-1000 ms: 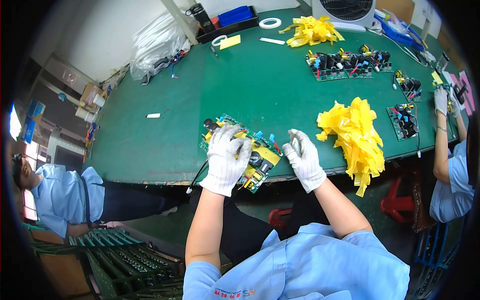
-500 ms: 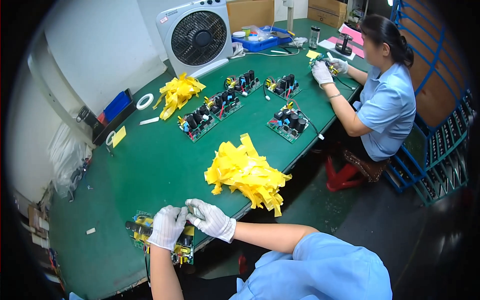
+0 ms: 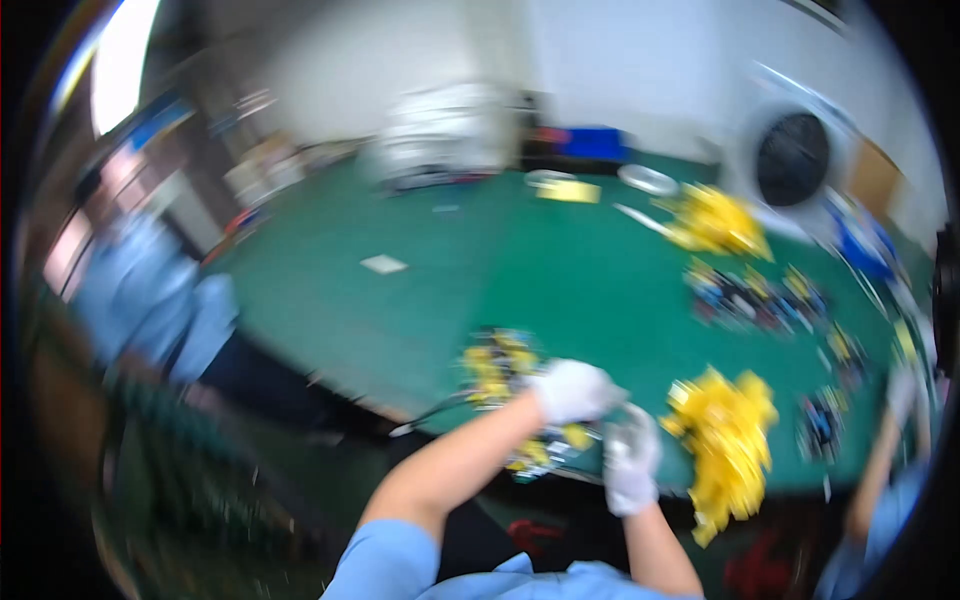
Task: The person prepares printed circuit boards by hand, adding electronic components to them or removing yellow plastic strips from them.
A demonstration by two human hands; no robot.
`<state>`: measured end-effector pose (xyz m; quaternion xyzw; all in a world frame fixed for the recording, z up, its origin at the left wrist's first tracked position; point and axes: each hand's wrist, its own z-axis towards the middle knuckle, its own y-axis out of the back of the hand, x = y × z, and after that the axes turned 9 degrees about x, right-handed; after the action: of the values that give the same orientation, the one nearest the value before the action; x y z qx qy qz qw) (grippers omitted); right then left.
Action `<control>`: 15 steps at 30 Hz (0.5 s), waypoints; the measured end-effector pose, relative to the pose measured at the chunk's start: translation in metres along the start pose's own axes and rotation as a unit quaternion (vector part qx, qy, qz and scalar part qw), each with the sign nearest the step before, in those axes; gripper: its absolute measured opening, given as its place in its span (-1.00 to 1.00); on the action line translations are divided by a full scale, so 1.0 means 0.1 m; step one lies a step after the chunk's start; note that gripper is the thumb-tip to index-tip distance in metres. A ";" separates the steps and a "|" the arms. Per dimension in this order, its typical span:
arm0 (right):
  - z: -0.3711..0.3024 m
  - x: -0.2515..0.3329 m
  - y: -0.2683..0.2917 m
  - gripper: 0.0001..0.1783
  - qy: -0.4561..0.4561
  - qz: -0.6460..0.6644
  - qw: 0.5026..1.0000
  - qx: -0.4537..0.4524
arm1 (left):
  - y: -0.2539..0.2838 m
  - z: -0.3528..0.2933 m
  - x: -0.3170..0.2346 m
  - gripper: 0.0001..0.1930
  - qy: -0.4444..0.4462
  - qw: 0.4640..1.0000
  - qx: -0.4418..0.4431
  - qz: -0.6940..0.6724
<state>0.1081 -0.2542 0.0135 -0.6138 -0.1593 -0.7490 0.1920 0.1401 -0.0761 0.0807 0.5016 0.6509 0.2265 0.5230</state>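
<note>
The whole view is smeared by motion. My left hand (image 3: 577, 391), in a white glove, is over the near edge of a green circuit board (image 3: 497, 368) with yellow and dark parts. Its fingers are drawn together at the tips. Just right of it, my right hand (image 3: 631, 465), also gloved, curls its fingers close to the left fingertips. Whatever lies between the fingers is too blurred to make out. A heap of yellow tape strips (image 3: 722, 435) lies right of my right hand at the table's front edge.
On the green table (image 3: 590, 270) are several circuit boards (image 3: 750, 298), a second yellow heap (image 3: 720, 222) and a white piece (image 3: 383, 264). A fan (image 3: 793, 160) stands at the back right. One person (image 3: 150, 290) is at left, another person's arm (image 3: 880, 470) at right.
The view has swung left, so the fan and boards appear farther right and a person shows at left. My hands stay close together by the circuit board.
</note>
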 end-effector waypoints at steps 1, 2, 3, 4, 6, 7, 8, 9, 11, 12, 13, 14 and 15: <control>-0.02 -0.14 0.03 -0.61 0.029 -0.004 0.998 -0.053 | -0.16 0.17 0.05 -0.50 -0.050 0.994 -0.065 0.077; -0.04 -0.22 0.14 -0.59 0.039 -0.009 0.997 -0.064 | -0.02 0.09 -0.14 -0.50 -0.063 0.996 -0.052 0.024; -0.04 -0.35 0.20 -0.59 0.061 -0.021 0.996 -0.061 | -0.02 0.10 -0.14 -0.49 -0.066 0.996 -0.040 0.035; -0.03 -0.32 0.16 -0.59 0.045 -0.029 0.997 -0.058 | -0.09 0.08 -0.10 -0.47 -0.052 0.993 -0.082 0.073; -0.05 -0.41 0.10 -0.59 0.041 -0.060 0.996 -0.045 | -0.24 0.06 0.02 -0.44 -0.035 0.985 -0.128 0.107; -0.02 -0.42 0.10 -0.58 0.055 -0.084 0.994 -0.034 | -0.27 0.01 0.03 -0.44 -0.024 0.986 -0.135 0.097; -0.02 -0.41 0.10 -0.58 0.020 -0.097 0.995 -0.001 | -0.28 0.00 0.09 -0.44 -0.015 0.985 -0.136 0.101; 0.01 -0.38 0.08 -0.58 0.021 -0.102 0.995 0.009 | -0.28 0.01 0.10 -0.44 -0.013 0.985 -0.135 0.103; 0.03 -0.35 0.05 -0.57 0.021 -0.136 0.991 -0.008 | -0.28 0.03 0.08 -0.45 -0.021 0.985 -0.146 0.090; 0.06 -0.37 0.09 -0.57 0.009 -0.157 0.988 0.009 | -0.26 0.04 0.09 -0.45 -0.030 0.984 -0.152 0.087; 0.07 -0.37 0.11 -0.57 0.009 -0.162 0.987 0.015 | -0.26 0.06 0.11 -0.45 -0.029 0.984 -0.157 0.082; 0.08 -0.37 0.12 -0.58 0.012 -0.173 0.985 0.013 | -0.27 0.10 0.12 -0.46 -0.033 0.983 -0.164 0.079; 0.09 -0.36 0.12 -0.58 0.015 -0.183 0.983 0.009 | -0.27 0.13 0.13 -0.47 -0.038 0.982 -0.169 0.078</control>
<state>0.1283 -0.2571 -0.0201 -0.5611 -0.2726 -0.7793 0.0596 0.1417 -0.0777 0.0481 0.4632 0.5418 0.3545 0.6051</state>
